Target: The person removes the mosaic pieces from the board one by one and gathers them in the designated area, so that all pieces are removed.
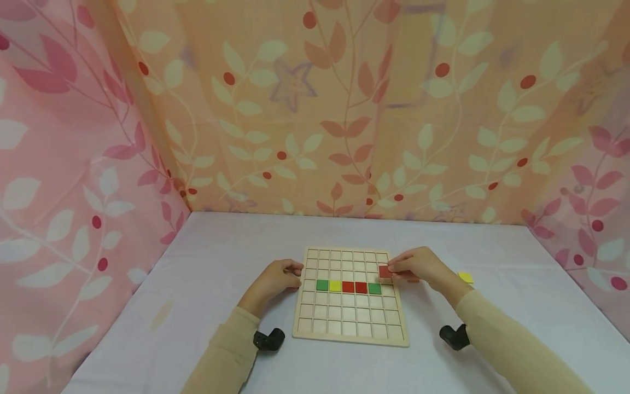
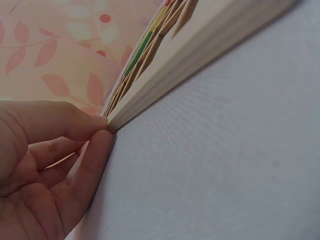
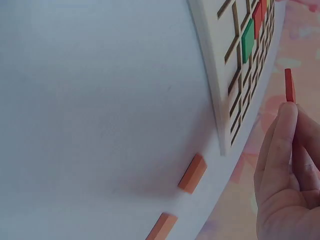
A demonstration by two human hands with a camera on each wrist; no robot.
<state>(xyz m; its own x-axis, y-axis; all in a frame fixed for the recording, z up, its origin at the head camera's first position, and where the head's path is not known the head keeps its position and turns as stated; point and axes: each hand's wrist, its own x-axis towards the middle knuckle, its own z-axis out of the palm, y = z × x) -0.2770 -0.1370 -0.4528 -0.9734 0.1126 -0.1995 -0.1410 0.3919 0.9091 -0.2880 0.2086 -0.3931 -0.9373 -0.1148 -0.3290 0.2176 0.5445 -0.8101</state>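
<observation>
I counted five tiles (image 1: 348, 287) set in one row of the grid board (image 1: 351, 340), whose left edge my left hand (image 1: 274, 280) pinched, while my right hand (image 1: 419, 265) pinched a red tile (image 1: 385, 272) over its right side, not yet laid, and a yellow tile (image 1: 465, 278) waited on the counter (image 1: 236, 241).

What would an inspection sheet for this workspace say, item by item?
Surface: table covered in pale cloth.
Job's things: wooden grid board; five tiles in one row, left to right green, yellow, red, red, green; yellow tile and two reddish pieces loose, right of the board.
Clutter: nothing seen.
Left hand: holds the board's left edge.
Right hand: pinches a red tile near the board's right edge.
Wrists: black gadget on each.
Cables: nothing seen.
Surroundings: leaf-patterned drapes.
</observation>
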